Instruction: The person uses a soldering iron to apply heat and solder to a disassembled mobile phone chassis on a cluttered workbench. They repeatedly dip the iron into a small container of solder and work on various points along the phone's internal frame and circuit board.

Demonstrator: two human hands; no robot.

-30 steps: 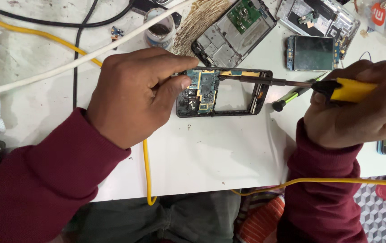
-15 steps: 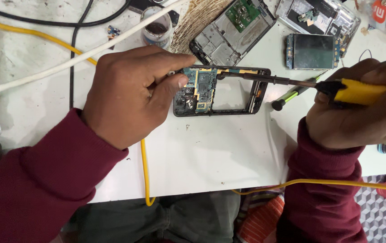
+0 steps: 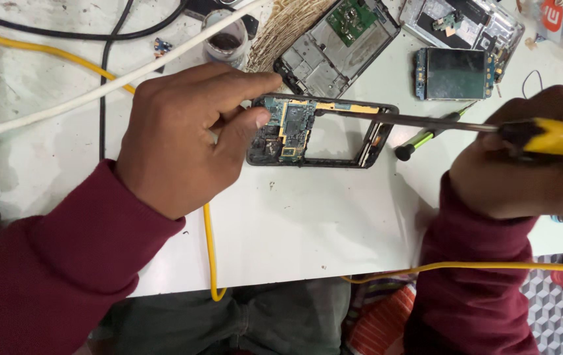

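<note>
While closed: right hand (image 3: 524, 164) on screwdriver (image 3: 492, 128).

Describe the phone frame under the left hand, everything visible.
The phone frame is a dark, opened rectangular shell lying flat on the white table. Its left half holds a green-gold circuit board; its right half is an empty window. The left hand pins its left end. The screwdriver, held by the right hand, reaches over its top edge.

phone frame (image 3: 321, 131) shifted left | screwdriver (image 3: 492, 128) tip reached further across it
</note>
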